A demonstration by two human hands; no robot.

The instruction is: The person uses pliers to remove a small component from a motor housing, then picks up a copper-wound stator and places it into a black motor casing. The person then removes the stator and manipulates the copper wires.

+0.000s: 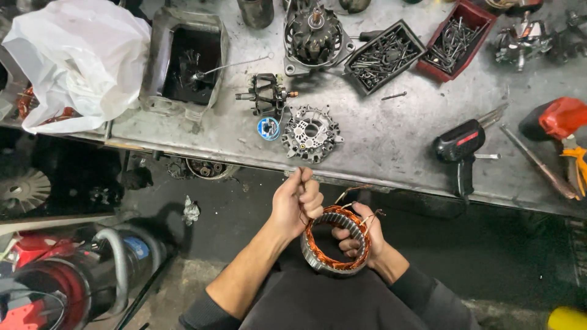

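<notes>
Left hand: the left hand [298, 200] is up by the top edge of the stator, with its fingers pinched tight on a thin wire lead that sticks up from the copper coils.
Right hand: the right hand [362, 237] grips the stator ring on its right side; its fingers [348, 244] curl into the hole in the middle.
Stator: the stator [333, 240] is a round metal ring with orange copper wire wound around it. It is held in the air over the person's lap, below the edge of the workbench [391, 140].
Rectifier plate: a silver rectifier plate [311, 132] with holes lies flat on the bench, near the front edge, just above the hands.
Rotor: a dark rotor [266, 95] lies on its side, just beside the plate.
Small tin: a little round blue tin [268, 128] sits between the rotor and the plate.
Trays: a black tray [384, 57] and a red tray [457, 40] hold screws and bolts.
Soldering gun: a black soldering gun [460, 146] lies on the right, with its handle over the bench edge.
Bag: a white plastic bag [76, 61] sits at the far left.
</notes>
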